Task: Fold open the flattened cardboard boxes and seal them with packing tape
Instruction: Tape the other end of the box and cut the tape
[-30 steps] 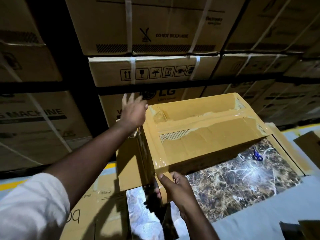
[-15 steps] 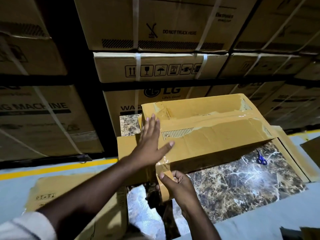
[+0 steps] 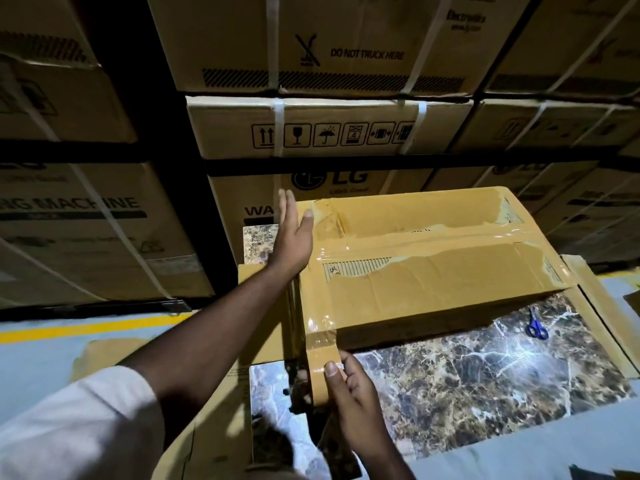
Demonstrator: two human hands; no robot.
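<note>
The cardboard box point(image 3: 433, 265) lies on a marble-patterned slab point(image 3: 485, 375), its top seam and left end covered with glossy brown packing tape point(image 3: 317, 299). The left hand point(image 3: 291, 237) lies flat along the box's left edge, fingers straight and together, thumb spread onto the taped corner — it holds nothing. The right hand point(image 3: 349, 386) grips the tape roll point(image 3: 322, 375) just below the box's near left corner, thumb pressed on the strip that runs from the roll up onto the box. Blue-handled scissors point(image 3: 536, 326) lie on the slab, well apart to the right. Flattened cardboard point(image 3: 214, 427) lies under the left arm — strapped cartons point(image 3: 329, 128) are stacked behind.
</note>
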